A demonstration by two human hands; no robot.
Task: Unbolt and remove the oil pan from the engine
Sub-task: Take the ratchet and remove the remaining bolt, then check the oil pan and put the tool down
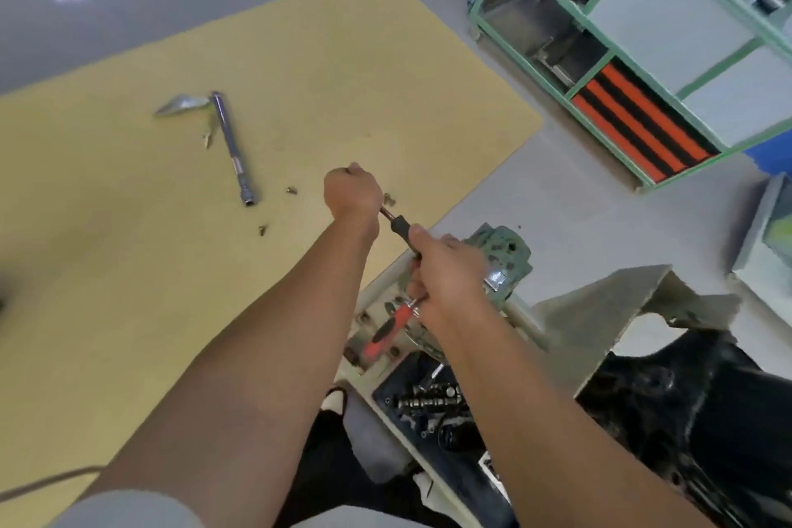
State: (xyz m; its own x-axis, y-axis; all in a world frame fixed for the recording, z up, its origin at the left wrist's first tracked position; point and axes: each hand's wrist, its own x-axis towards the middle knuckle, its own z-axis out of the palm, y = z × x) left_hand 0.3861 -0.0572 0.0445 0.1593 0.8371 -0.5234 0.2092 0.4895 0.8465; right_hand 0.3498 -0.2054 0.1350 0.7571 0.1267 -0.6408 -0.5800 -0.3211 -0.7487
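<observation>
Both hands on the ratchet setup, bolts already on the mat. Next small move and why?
Probably set the tool down: the left hand grips the black extension's far end above the mat, the right hand holds the red-handled ratchet, off the engine.

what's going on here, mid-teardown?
A person stands over an engine beside a yellow mat. The left hand and right hand both grip a long black-shafted tool. A red-handled ratchet rests on the engine below. An extension bar and loose bolts lie on the mat.
</observation>
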